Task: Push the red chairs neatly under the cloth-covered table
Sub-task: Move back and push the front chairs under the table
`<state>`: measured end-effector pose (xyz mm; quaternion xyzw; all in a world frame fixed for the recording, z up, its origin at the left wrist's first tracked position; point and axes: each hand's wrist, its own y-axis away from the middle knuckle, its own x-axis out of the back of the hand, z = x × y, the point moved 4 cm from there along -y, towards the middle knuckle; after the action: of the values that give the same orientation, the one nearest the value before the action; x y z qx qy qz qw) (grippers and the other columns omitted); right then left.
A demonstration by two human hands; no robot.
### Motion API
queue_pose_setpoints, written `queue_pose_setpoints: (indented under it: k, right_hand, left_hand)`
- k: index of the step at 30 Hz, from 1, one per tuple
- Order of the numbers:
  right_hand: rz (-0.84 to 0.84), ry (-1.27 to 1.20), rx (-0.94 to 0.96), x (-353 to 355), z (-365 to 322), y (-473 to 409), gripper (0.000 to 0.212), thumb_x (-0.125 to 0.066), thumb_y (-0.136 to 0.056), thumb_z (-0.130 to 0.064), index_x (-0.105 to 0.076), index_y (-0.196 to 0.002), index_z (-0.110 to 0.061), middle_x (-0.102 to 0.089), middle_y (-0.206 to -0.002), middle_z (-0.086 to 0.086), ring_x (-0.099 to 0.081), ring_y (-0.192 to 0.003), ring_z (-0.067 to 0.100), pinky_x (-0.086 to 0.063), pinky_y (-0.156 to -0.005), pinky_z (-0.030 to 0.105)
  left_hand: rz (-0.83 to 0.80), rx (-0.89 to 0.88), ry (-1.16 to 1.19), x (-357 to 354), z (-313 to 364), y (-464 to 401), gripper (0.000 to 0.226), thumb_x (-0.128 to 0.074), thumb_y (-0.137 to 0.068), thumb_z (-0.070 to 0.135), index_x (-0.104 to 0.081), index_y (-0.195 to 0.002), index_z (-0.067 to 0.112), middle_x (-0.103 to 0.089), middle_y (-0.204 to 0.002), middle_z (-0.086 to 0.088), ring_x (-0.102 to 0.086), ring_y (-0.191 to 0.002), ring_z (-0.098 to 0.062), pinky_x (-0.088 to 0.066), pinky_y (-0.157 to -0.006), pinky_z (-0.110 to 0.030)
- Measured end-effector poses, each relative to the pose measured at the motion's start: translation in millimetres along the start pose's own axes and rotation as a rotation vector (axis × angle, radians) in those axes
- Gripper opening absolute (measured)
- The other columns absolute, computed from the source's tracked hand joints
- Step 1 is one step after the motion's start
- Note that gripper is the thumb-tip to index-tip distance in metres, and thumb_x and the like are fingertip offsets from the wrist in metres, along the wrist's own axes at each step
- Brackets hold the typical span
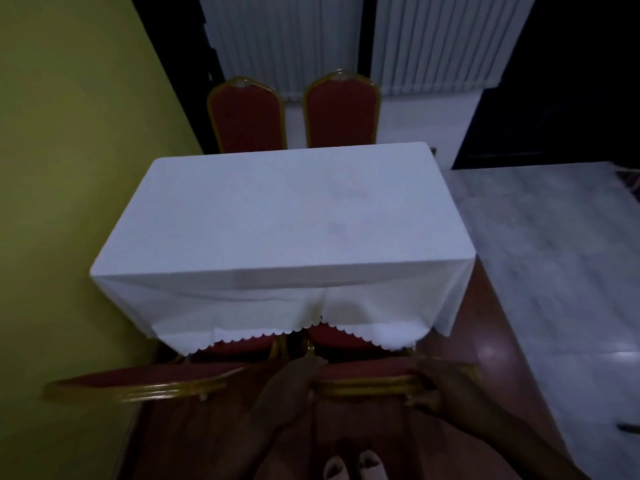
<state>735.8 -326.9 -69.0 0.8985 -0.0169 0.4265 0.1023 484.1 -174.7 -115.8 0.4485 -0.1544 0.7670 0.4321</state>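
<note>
A table under a white cloth [277,216] fills the middle of the head view. Two red chairs with gold frames stand on my side. The near right chair [367,374] has its seat partly under the scalloped cloth hem. My left hand [294,379] grips the left end of its backrest top and my right hand [436,382] grips the right end. The near left chair [145,379] stands beside it, its seat also partly under the cloth. Two more red chairs, the far left chair [247,116] and the far right chair [341,112], stand upright at the far side.
A yellow-green wall [69,168] runs close along the table's left end. White vertical blinds [433,39] hang behind the far chairs. Pale marble floor [554,254] lies to the right, dark reddish floor under me. My feet [353,465] show at the bottom.
</note>
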Motion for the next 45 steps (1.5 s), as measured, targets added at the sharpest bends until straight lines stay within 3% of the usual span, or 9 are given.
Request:
queue_pose_setpoints:
  k: [3,6,9,13,18,22,32,41,45]
  right_hand:
    - [0.020,0.040,-0.032,0,25,8,0.048,-0.078,-0.065,-0.045,-0.055,-0.108,-0.043,-0.064,-0.105,-0.019,-0.058,-0.093,-0.005,-0.052,-0.078,0.022]
    - [0.133,0.074,-0.039,4,37,12,0.038,-0.078,-0.068,-0.024,-0.061,-0.100,-0.036,-0.066,-0.107,-0.011,-0.061,-0.097,0.005,-0.052,-0.078,0.024]
    - [0.197,0.114,-0.031,3,45,14,0.033,-0.074,-0.071,-0.025,-0.061,-0.101,-0.032,-0.063,-0.109,-0.009,-0.059,-0.100,0.008,-0.052,-0.081,0.027]
    - [0.222,0.184,-0.116,2,41,17,0.020,-0.066,-0.078,-0.022,-0.060,-0.096,-0.026,-0.062,-0.097,0.005,-0.059,-0.086,0.022,-0.053,-0.074,0.039]
    - [0.267,0.093,-0.067,-8,48,28,0.042,-0.078,-0.066,-0.018,-0.055,-0.097,-0.034,-0.067,-0.098,-0.006,-0.062,-0.085,0.007,-0.053,-0.073,0.022]
    - [0.272,0.099,-0.043,1,39,24,0.048,-0.080,-0.065,-0.017,-0.047,-0.091,-0.041,-0.065,-0.092,-0.011,-0.058,-0.080,0.001,-0.045,-0.069,0.013]
    - [0.236,0.124,-0.034,-1,48,19,0.041,-0.077,-0.068,-0.022,-0.050,-0.090,-0.042,-0.064,-0.091,-0.010,-0.058,-0.079,0.003,-0.051,-0.069,0.022]
    - [0.214,0.165,-0.029,-1,48,19,0.037,-0.080,-0.064,-0.022,-0.055,-0.087,-0.035,-0.067,-0.090,-0.006,-0.062,-0.082,0.011,-0.056,-0.070,0.035]
    - [0.174,0.117,0.009,6,24,17,0.032,-0.081,-0.066,-0.036,-0.060,-0.091,-0.035,-0.065,-0.088,-0.010,-0.059,-0.079,0.005,-0.055,-0.070,0.030]
  left_hand:
    - [-0.035,-0.024,0.000,5,24,-1,0.048,-0.055,-0.088,0.010,-0.048,-0.133,0.024,-0.053,-0.135,0.004,-0.038,-0.118,0.003,-0.026,-0.102,-0.010]
    - [-0.115,-0.004,-0.004,2,40,3,0.052,-0.059,-0.085,0.023,-0.044,-0.135,0.030,-0.050,-0.135,0.007,-0.046,-0.120,-0.006,-0.032,-0.097,-0.016]
    - [-0.094,0.031,-0.041,-2,47,6,0.049,-0.062,-0.087,0.030,-0.046,-0.133,0.030,-0.057,-0.129,0.005,-0.055,-0.113,-0.010,-0.042,-0.096,-0.018]
    - [-0.067,0.048,-0.076,4,54,9,0.033,-0.057,-0.091,0.019,-0.055,-0.124,0.025,-0.072,-0.107,-0.003,-0.066,-0.094,-0.011,-0.029,-0.069,0.010]
    - [-0.051,0.030,-0.127,5,61,13,0.039,-0.062,-0.088,0.025,-0.055,-0.126,0.029,-0.067,-0.118,0.007,-0.061,-0.106,-0.006,-0.042,-0.084,-0.015]
    - [-0.034,0.035,-0.120,9,61,9,0.036,-0.064,-0.086,0.024,-0.059,-0.121,0.031,-0.067,-0.115,0.010,-0.061,-0.101,-0.003,-0.039,-0.078,-0.012]
    - [0.008,0.047,-0.110,7,61,11,0.040,-0.064,-0.083,0.023,-0.058,-0.121,0.033,-0.068,-0.114,0.009,-0.062,-0.103,-0.010,-0.052,-0.084,-0.027]
    - [0.029,0.063,-0.074,3,57,13,0.037,-0.060,-0.086,0.019,-0.059,-0.120,0.032,-0.069,-0.112,0.008,-0.063,-0.100,-0.005,-0.052,-0.085,-0.025]
    - [0.045,0.072,-0.052,5,49,10,0.042,-0.068,-0.084,0.026,-0.058,-0.125,0.029,-0.066,-0.120,0.007,-0.059,-0.107,-0.005,-0.042,-0.089,-0.016]
